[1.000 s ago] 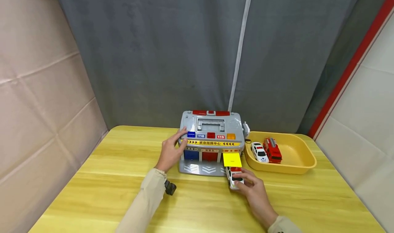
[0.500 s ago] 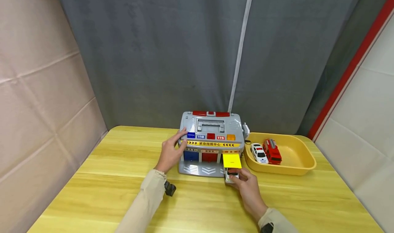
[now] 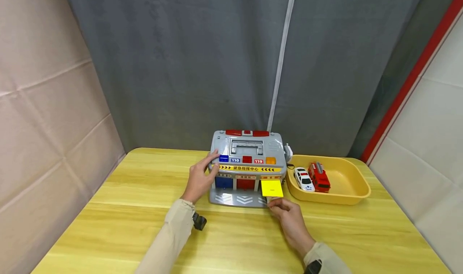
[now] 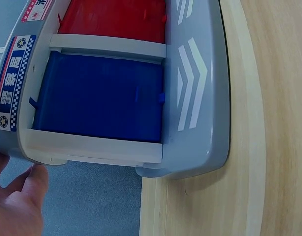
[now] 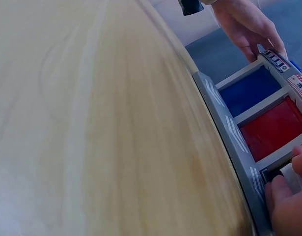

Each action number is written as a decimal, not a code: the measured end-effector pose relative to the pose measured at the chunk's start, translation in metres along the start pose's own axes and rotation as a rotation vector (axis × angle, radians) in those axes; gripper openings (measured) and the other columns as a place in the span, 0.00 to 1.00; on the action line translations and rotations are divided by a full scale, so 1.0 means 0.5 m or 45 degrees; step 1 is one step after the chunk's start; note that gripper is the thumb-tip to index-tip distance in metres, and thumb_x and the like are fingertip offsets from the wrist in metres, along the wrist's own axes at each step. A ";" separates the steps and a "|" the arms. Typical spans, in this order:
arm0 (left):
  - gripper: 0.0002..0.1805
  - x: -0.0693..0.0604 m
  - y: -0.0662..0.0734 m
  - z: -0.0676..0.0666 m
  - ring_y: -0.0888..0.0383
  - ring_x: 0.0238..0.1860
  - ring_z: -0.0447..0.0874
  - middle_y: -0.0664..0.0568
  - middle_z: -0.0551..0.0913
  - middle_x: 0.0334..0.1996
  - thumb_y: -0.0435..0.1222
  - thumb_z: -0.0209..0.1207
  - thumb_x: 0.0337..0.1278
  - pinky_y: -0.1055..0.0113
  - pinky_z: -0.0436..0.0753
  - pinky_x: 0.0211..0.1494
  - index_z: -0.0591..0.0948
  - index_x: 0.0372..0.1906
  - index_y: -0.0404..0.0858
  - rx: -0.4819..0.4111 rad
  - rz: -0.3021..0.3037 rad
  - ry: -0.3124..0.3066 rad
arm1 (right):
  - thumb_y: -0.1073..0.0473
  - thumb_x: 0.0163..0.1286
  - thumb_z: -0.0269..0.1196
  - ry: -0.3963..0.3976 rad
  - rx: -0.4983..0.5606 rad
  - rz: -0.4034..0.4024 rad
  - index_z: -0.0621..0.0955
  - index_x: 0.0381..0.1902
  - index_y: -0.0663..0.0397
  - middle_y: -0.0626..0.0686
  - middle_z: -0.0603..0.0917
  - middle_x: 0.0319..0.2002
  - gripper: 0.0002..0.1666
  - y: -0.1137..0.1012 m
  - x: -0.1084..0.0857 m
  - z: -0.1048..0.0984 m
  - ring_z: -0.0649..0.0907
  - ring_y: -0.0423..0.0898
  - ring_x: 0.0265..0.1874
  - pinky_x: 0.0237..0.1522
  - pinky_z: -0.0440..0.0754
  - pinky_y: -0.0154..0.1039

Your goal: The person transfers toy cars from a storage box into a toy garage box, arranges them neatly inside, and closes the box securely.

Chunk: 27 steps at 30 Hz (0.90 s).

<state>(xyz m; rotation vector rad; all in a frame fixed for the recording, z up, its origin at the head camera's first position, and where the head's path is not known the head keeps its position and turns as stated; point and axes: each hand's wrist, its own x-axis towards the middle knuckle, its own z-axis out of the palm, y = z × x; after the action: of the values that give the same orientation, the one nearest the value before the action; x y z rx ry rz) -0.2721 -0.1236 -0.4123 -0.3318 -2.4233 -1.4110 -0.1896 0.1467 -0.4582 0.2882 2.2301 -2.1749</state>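
Note:
A grey toy station (image 3: 249,145) stands on the table with blue (image 4: 99,96) and red (image 5: 276,129) doors down; its yellow door (image 3: 272,188) is raised at the right. My left hand (image 3: 199,180) grips the station's left edge, thumb in front and fingers on top. At the yellow door's opening, my right hand (image 3: 292,225) pinches the rear of a white toy car (image 5: 292,176), most of which is hidden inside and under the door.
Right of the station, a yellow tray (image 3: 347,181) holds a white toy car (image 3: 304,179) and a red fire truck (image 3: 319,177). A grey curtain (image 3: 181,65) hangs behind the wooden table (image 3: 144,209).
My right hand has moved forward and slightly left, and the white car has gone from in front of the opening to mostly inside it. My left hand has stayed on the station.

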 end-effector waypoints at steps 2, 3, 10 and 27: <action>0.20 0.000 0.001 0.000 0.52 0.78 0.63 0.62 0.72 0.72 0.43 0.55 0.71 0.57 0.69 0.78 0.79 0.65 0.49 -0.001 0.000 0.002 | 0.71 0.68 0.57 -0.014 -0.008 -0.002 0.83 0.47 0.73 0.56 0.84 0.49 0.13 0.001 0.001 -0.001 0.80 0.42 0.44 0.44 0.83 0.31; 0.20 0.000 0.001 0.001 0.51 0.78 0.63 0.62 0.71 0.72 0.43 0.54 0.72 0.57 0.69 0.78 0.79 0.65 0.49 0.000 0.002 0.001 | 0.71 0.69 0.56 -0.024 0.011 -0.001 0.82 0.48 0.74 0.58 0.84 0.50 0.13 0.001 0.002 -0.001 0.81 0.43 0.45 0.46 0.85 0.32; 0.20 -0.003 0.003 0.001 0.51 0.78 0.63 0.62 0.71 0.72 0.43 0.54 0.72 0.56 0.69 0.78 0.79 0.65 0.48 0.004 -0.007 -0.001 | 0.73 0.74 0.47 -0.114 0.048 0.073 0.76 0.54 0.75 0.67 0.82 0.53 0.16 0.002 0.011 0.000 0.87 0.49 0.43 0.49 0.90 0.43; 0.21 -0.006 0.005 -0.002 0.51 0.78 0.63 0.61 0.72 0.72 0.43 0.54 0.72 0.56 0.69 0.78 0.79 0.65 0.48 0.025 0.003 0.009 | 0.71 0.73 0.52 -0.263 -0.197 -0.047 0.78 0.58 0.74 0.69 0.85 0.48 0.19 -0.015 0.014 -0.033 0.88 0.49 0.36 0.33 0.89 0.38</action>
<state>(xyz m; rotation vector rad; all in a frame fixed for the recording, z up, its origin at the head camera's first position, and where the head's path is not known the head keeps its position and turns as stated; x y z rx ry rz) -0.2682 -0.1235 -0.4109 -0.3240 -2.4286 -1.3845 -0.1955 0.1639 -0.4510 0.0182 2.2851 -1.9327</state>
